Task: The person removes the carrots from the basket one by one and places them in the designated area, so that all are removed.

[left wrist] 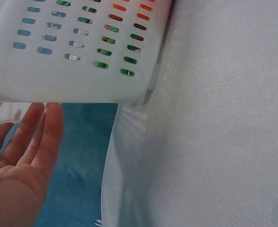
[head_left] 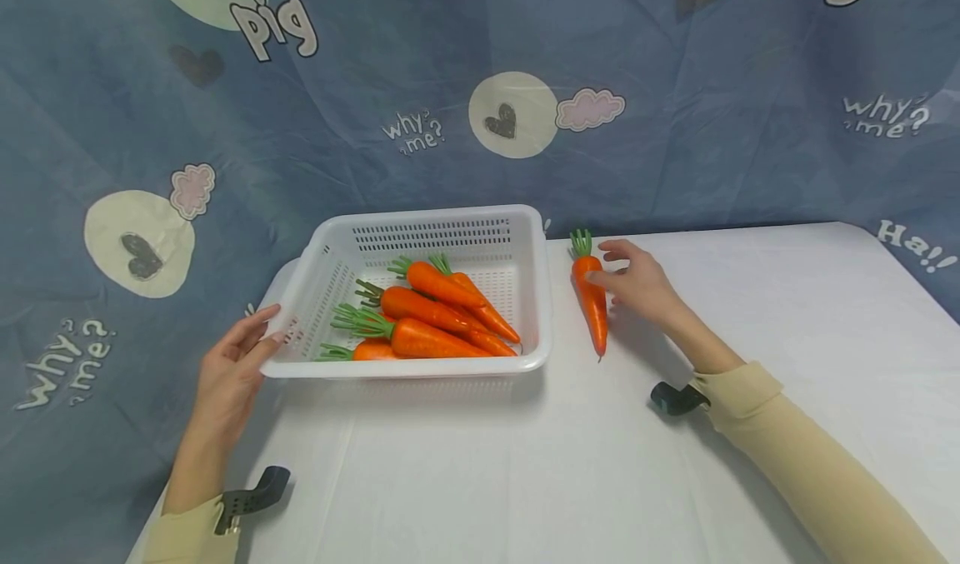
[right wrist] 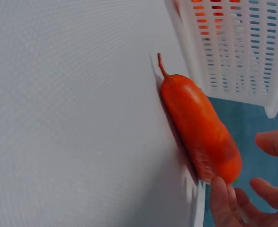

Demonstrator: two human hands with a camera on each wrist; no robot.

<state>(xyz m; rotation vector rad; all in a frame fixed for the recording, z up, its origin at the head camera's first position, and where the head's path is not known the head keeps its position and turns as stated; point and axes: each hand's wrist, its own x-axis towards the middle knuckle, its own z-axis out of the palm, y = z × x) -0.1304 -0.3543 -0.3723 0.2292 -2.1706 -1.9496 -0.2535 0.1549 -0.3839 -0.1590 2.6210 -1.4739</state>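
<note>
A white slotted plastic basket stands on the table with several orange carrots inside, their green stem ends mostly toward the left. My left hand is at its left end, fingertips and thumb touching the rim. In the left wrist view, the straight fingers reach up behind the basket's lower edge, which hides their tips. Right of the basket, a single carrot lies on the cloth, green stems pointing away. Around its upper part is my right hand, thumb and fingers spread apart; one fingertip touches or nearly touches the carrot.
A white cloth covers the table, its far edge just behind the basket and the loose carrot. Behind hangs a blue printed curtain. Dark wrist mounts stick out from both sleeves.
</note>
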